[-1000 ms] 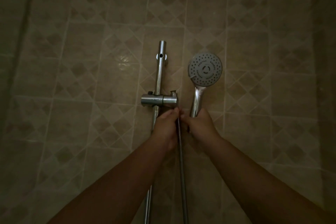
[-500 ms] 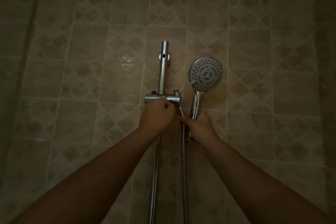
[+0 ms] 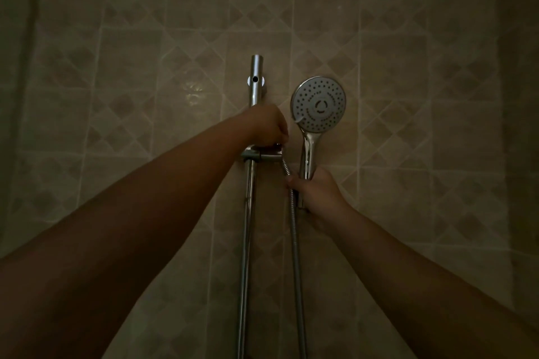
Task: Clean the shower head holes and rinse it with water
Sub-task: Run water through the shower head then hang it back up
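The chrome shower head is held upright with its round, holed face turned toward me, right of the slide rail. My right hand is closed around the lower end of its handle, and the metal hose hangs down from there. My left hand sits on top of the chrome holder bracket on the rail, fingers curled down over it. The hose bends up from my right hand to the bracket's right end.
A beige tiled wall with a diamond pattern fills the view in dim light. The rail runs down to the bottom edge. A darker strip at the far right and a dark vertical edge at the far left frame the wall.
My left hand rose from the hose below the bracket to the top of the bracket. My right hand stayed on the shower head handle.
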